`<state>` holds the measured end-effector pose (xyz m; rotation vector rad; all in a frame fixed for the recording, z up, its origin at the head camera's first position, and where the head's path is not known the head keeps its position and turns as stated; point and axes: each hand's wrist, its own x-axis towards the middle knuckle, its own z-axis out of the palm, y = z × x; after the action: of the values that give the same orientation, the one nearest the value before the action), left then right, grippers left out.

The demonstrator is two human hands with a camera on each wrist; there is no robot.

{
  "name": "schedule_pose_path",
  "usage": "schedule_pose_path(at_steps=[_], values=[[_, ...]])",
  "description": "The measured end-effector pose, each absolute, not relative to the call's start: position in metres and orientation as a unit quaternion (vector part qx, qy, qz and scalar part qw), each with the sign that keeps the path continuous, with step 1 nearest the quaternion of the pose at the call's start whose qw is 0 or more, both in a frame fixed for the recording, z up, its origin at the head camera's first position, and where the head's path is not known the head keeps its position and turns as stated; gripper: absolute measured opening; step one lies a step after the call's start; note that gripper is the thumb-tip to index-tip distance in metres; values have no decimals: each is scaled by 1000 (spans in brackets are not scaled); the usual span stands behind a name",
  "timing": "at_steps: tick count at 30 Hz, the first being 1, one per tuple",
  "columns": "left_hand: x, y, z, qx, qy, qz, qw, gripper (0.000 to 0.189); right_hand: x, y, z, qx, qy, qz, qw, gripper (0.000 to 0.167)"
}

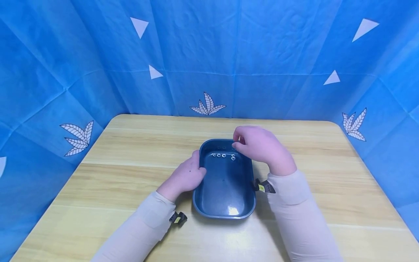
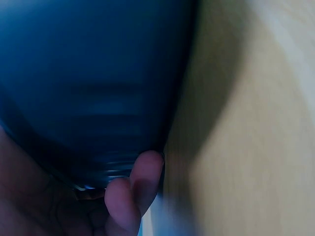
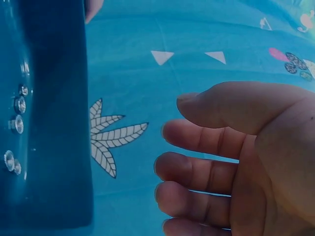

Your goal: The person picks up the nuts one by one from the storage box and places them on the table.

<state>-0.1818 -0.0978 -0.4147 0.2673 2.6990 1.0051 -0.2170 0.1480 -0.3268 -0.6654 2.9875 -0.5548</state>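
Note:
A dark blue plastic tray with rounded corners sits between the hands. My left hand grips its left side, the thumb over the rim and the fingers against the outer wall. Inside, near the far end, lie several small shiny metal rings, some in a short row and a pair to the right. Over the far right corner hovers my right hand. Its fingers are loosely bent and apart from the thumb, with nothing between them in the right wrist view.
The tray stands on a light wooden table with rounded back corners. A blue cloth printed with white triangles and leaves hangs behind it and at both sides. A dark strap shows at the right wrist, another strap at the left.

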Motion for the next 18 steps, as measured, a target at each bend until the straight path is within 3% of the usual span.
schedule_pose_path(at_steps=[18], values=[[-184,-98,-417,96,928,341,117,67,-226,131,-340,-225,958,-174,24,12]])
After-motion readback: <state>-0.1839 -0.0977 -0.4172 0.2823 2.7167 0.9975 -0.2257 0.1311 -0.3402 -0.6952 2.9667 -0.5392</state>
